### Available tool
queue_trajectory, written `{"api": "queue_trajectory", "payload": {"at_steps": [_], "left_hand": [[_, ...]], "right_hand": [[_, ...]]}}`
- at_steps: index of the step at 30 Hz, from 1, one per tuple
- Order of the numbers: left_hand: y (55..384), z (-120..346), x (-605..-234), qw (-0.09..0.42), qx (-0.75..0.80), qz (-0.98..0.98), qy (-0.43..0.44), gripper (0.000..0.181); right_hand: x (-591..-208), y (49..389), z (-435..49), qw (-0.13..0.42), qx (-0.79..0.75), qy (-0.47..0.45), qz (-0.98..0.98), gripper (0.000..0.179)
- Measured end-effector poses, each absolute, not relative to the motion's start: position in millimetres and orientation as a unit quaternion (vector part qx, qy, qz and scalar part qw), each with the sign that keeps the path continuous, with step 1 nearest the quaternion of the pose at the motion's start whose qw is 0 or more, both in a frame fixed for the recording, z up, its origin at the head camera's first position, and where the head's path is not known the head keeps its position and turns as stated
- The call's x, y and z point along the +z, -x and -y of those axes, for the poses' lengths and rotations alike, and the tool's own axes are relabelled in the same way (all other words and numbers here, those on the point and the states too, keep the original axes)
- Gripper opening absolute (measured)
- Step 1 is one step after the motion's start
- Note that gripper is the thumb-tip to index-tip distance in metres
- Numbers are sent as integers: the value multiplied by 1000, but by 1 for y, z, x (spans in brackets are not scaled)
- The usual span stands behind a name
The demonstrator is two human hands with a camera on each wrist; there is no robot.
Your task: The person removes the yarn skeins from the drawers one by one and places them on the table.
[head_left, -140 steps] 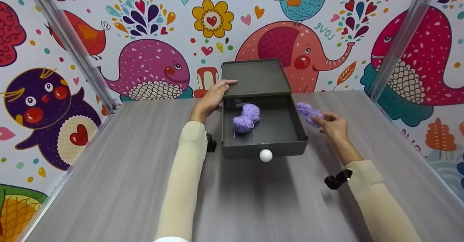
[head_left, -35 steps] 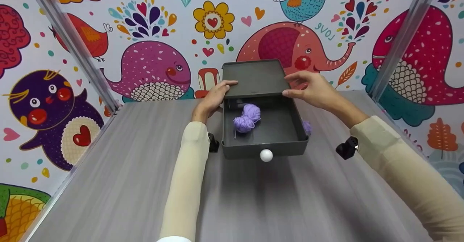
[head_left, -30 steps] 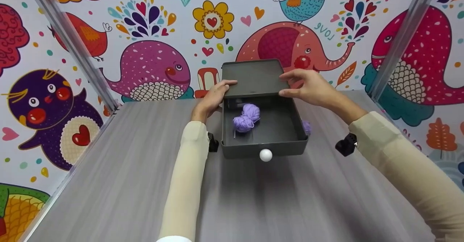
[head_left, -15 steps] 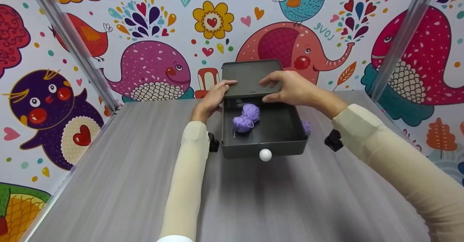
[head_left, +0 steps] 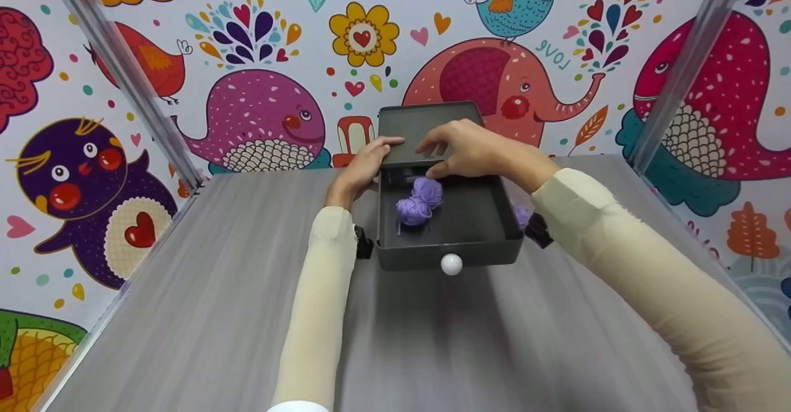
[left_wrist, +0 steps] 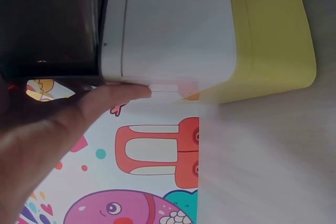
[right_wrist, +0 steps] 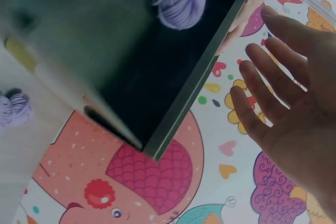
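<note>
A small drawer box with a dark grey top (head_left: 401,121) stands against the back wall. Its grey drawer (head_left: 408,256), with a white knob (head_left: 452,264), is pulled out towards me. Inside the drawer, on the left, lies a purple yarn bundle (head_left: 415,208) tied at its middle. My left hand (head_left: 363,168) rests on the box's left front corner; in the left wrist view one finger lies along the white side (left_wrist: 178,30). Above the drawer's back hovers my right hand (head_left: 473,149), fingers spread and holding nothing, thumb close to the yarn.
A second purple yarn bundle (head_left: 522,216) lies on the grey table (head_left: 247,276), partly hidden by the drawer's right side. The box's lower side is yellow (left_wrist: 273,35) in the left wrist view. Printed walls with metal posts (head_left: 123,78) enclose the table.
My right hand held the second yarn bundle beside the drawer earlier and let it go there. It then moved to the box's top right edge and leftwards over the drawer. My left hand stayed.
</note>
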State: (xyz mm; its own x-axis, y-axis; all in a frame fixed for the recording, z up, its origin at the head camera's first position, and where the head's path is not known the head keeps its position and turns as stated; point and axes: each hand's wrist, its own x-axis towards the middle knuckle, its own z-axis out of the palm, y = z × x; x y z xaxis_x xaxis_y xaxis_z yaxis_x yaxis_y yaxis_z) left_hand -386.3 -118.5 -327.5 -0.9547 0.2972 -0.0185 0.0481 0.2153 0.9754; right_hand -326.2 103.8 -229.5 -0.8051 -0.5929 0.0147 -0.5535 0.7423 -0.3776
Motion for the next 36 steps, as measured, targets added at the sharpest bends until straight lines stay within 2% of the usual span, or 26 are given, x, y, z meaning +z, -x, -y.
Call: {"api": "queue_trajectory", "payload": {"at_steps": [11,27,36], "left_hand": [[385,119,-327,96,612,-776,-115,43],[384,119,-326,92,601,-785,-120,43],[384,119,-328,86,605,-783,-118,43]], "right_hand": [[-239,331,-92,66,-125,340,-930,39],[-254,336,-90,170,-49,338,-924,62],[-261,336,-88,185,-24,300,-935,56]]}}
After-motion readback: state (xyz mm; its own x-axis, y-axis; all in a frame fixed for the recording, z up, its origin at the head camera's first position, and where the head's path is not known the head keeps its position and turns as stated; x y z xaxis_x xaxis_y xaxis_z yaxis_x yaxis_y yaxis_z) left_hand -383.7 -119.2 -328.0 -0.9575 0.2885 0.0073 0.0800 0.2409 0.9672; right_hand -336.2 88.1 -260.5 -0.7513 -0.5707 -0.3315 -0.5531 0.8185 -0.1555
